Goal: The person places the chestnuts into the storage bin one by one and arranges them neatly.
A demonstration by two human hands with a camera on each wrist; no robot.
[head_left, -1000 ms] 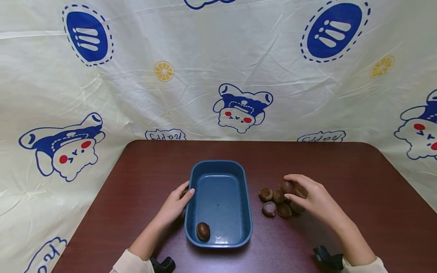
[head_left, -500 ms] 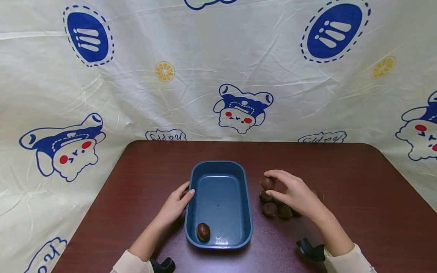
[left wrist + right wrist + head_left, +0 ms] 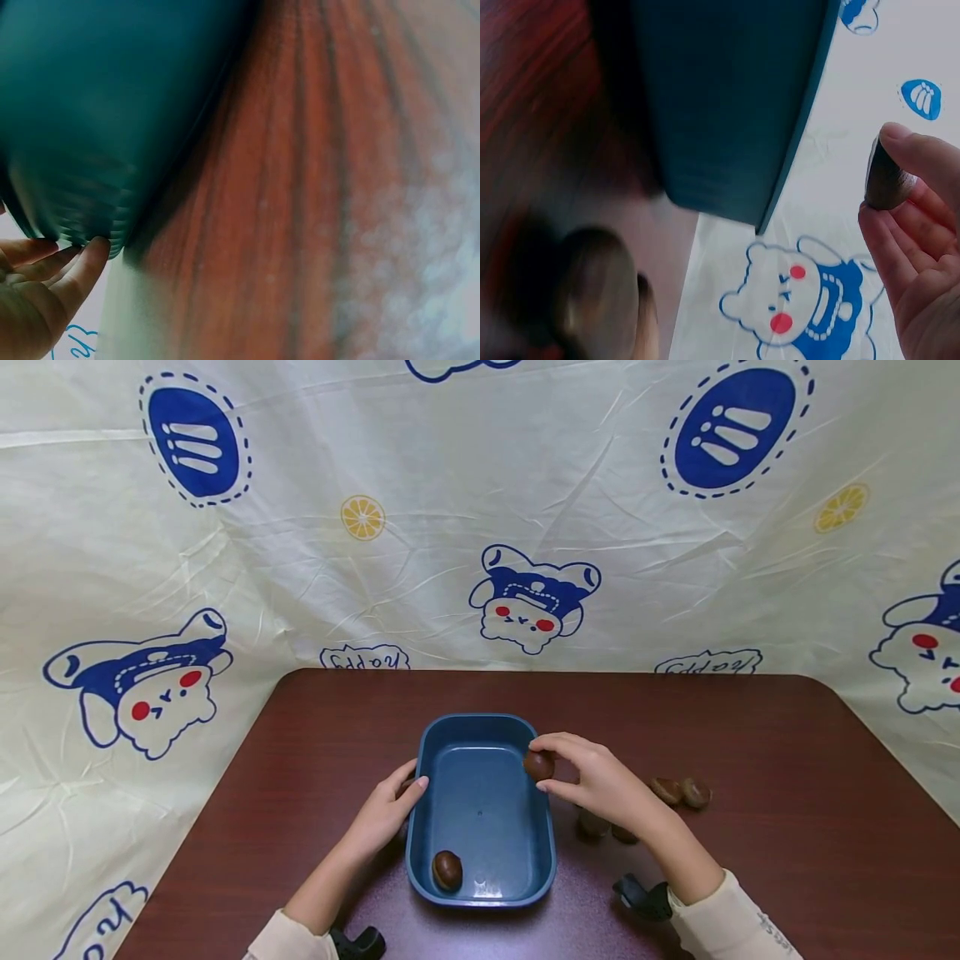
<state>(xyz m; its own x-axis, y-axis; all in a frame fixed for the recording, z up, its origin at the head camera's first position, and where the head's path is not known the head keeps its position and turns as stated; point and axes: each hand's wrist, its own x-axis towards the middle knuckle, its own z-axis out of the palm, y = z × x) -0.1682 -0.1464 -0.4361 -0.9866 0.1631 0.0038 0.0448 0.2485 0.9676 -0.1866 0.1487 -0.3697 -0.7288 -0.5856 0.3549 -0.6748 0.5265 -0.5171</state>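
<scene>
The cloth [image 3: 450, 460] bears "happy" [image 3: 365, 657] twice, just above the far edge of the table [image 3: 795, 760]. Its lower-left lettering [image 3: 105, 920] is cut off; print [image 3: 772, 930] on the right sleeve [image 3: 716, 914] is too small to read

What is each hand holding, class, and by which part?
The right hand pinches a chestnut by opposite edges; the left hand holds the blue tray at its left side.
</scene>
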